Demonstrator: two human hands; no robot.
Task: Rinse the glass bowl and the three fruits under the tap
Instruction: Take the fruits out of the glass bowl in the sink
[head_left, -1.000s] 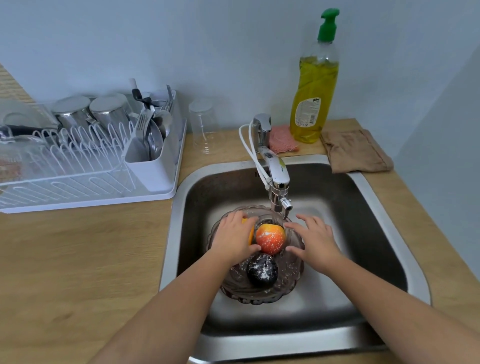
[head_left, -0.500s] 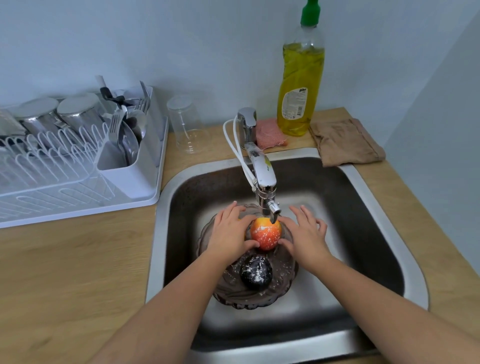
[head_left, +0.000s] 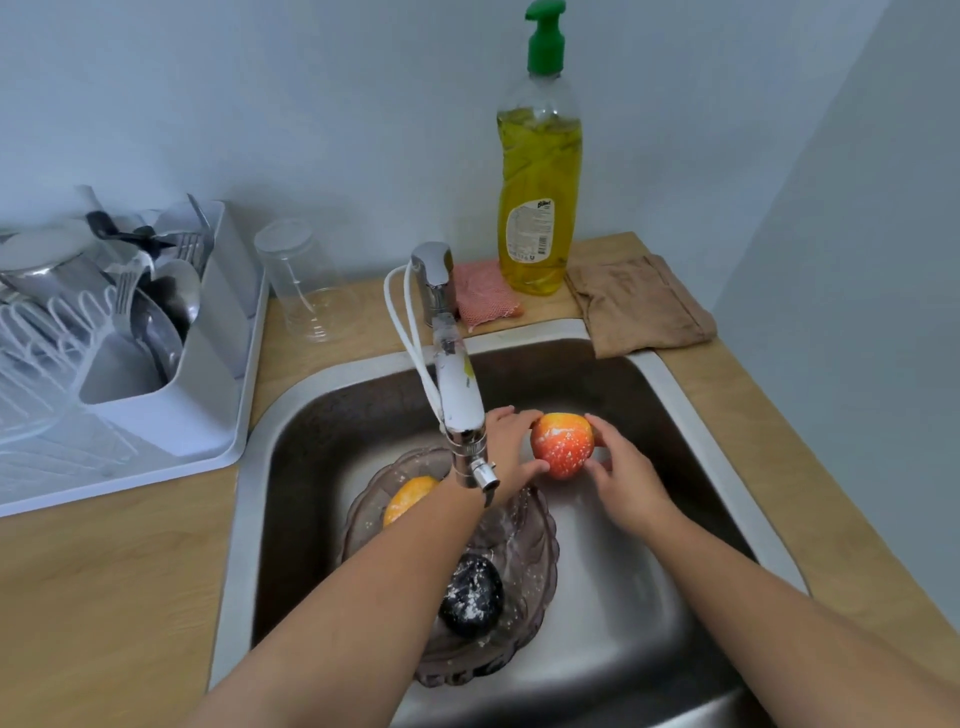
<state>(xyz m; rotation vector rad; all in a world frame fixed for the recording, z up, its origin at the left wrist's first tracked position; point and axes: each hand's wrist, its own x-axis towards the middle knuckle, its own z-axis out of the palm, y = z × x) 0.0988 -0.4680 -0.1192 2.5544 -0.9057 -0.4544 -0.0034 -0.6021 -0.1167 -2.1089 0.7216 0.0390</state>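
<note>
- Both hands held the red-orange apple over the sink, off to the right of the tap and beyond the bowl's far edge.
- The left hand cupped the apple's left side, fingers curled over the top and thumb under it, clamped on the fruit.
- The right hand gripped the apple's right side, its fingers closed against the skin.
- White specks dotted the apple.
- The glass bowl sat on the sink floor under the left forearm, with white specks scattered on its inside.
- An orange fruit lay in the far left part of the bowl, partly hidden by the forearm.
- A dark fruit, speckled white, lay in the nearer part of the bowl.
- Whether water ran from the tap could not be told.
- On the desk behind the sink stood a dish soap bottle, with a pink sponge to its left and a brown cloth to its right.
- A clear drinking glass stood upside down beside a white dish rack holding cutlery.
</note>
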